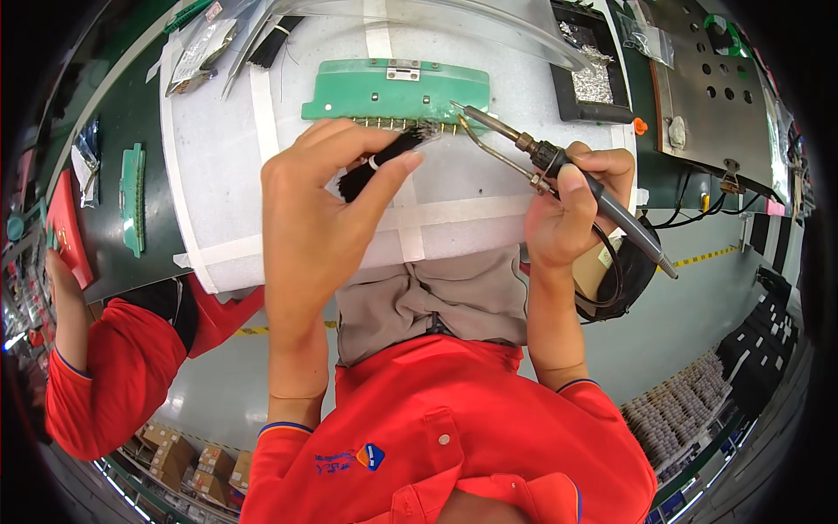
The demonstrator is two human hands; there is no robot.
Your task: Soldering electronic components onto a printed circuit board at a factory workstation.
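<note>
Where the left hand (310, 205) was: above the middle of the pad (471, 218), on the near side of the fixture (349, 87), its thumb and fingers closed round the wires (356, 182).
Wires: a black bundle with a white band (374, 162), slanting up to the right through the left hand's grip; the pale ends (427, 132) stood out past the fingertips, at the fixture's near edge. Whether they touched it could not be told.
Fixture: a green block, near the middle of the pad's far edge, just beyond the left hand and to the far left of the right hand; gold pins (371, 121) lined its near edge.
Right hand (559, 229): wrapped around the handle of the iron (602, 194), near the pad's right edge.
Iron: aimed far and left, its tip (457, 106) over the fixture's near right part, contact unclear; a bent tube (494, 155) ran alongside.
Tray (602, 112): black, holding silver bits (592, 80), at the pad's far right corner.
Spare bundle (275, 42): also black, near the pad's far left corner, by a bag (205, 51).
Desk (161, 227): dark green; a green strip (133, 199) lay on it, beyond the pad's left edge.
</note>
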